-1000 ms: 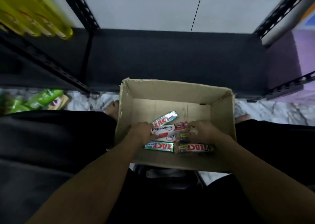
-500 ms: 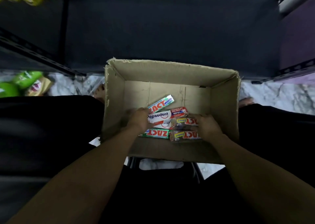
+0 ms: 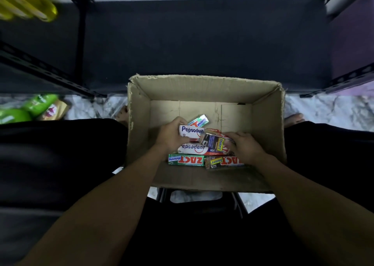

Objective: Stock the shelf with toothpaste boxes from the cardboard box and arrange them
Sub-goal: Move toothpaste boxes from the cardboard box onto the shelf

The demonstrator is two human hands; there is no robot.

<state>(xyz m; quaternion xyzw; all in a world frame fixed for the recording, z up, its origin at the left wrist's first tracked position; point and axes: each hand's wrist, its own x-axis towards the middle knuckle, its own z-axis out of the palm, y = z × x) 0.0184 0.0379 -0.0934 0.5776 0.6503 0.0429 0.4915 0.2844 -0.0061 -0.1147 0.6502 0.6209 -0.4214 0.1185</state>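
While fingers point(image 3: 180, 122) of the left hand point(image 3: 171, 137) clamp the left end of a Pepsodent box point(image 3: 192, 130) lying crosswise inside the cardboard box point(image 3: 202, 79), the right hand point(image 3: 245, 147) pinches a tilted Smokers box point(image 3: 214, 142) touching it, the shelf point(image 3: 202, 43) straight ahead.

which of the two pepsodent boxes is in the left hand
The upper Pepsodent box, gripped by the left hand; the other Pepsodent box lies beneath it.

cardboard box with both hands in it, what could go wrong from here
The left hand grips the white Pepsodent box and the right hand the dark Smokers box by their ends; their free ends overlap, so either may get knocked loose on lifting. Both could also catch the tall walls of the brown cardboard box.
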